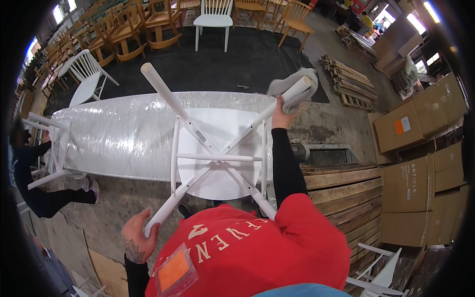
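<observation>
A white wooden chair lies upside down on a plastic-wrapped table, its four legs pointing up toward me. My left hand grips the end of the near left leg. My right hand holds a grey cloth wrapped around the tip of the far right leg. The far left leg stands free.
Another person crouches at the table's left end beside a second white chair. Wooden and white chairs line the back. Pallets lie far right, stacked planks and cardboard boxes at right.
</observation>
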{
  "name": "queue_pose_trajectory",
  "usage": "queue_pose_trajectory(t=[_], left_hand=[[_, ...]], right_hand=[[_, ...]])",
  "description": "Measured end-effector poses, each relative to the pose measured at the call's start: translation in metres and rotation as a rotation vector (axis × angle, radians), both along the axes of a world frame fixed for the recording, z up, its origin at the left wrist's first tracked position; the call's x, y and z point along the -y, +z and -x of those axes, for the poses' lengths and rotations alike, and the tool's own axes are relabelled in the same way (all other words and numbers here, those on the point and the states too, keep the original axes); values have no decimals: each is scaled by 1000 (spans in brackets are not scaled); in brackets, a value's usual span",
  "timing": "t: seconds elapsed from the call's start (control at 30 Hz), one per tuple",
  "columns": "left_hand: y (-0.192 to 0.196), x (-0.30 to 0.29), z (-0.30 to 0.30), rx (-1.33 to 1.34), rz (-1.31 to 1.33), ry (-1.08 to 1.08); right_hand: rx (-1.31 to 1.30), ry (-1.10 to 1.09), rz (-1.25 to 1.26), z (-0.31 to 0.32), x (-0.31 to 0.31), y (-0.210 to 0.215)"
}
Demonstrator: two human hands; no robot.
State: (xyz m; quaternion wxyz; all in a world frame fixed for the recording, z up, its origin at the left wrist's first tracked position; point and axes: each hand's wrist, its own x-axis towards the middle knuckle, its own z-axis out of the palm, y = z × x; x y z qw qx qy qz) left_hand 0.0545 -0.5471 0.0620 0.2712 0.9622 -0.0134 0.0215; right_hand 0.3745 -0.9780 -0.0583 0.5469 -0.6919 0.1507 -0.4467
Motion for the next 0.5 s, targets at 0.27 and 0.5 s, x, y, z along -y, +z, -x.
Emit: queue_pose_trajectory(t=[0.27, 0.5], left_hand=[[-11, -1, 7, -8, -16, 27], [-4, 4, 6, 38, -31, 16]], right_hand=[[76, 105, -207, 16, 13, -4], [108, 556, 18, 41, 40, -4]])
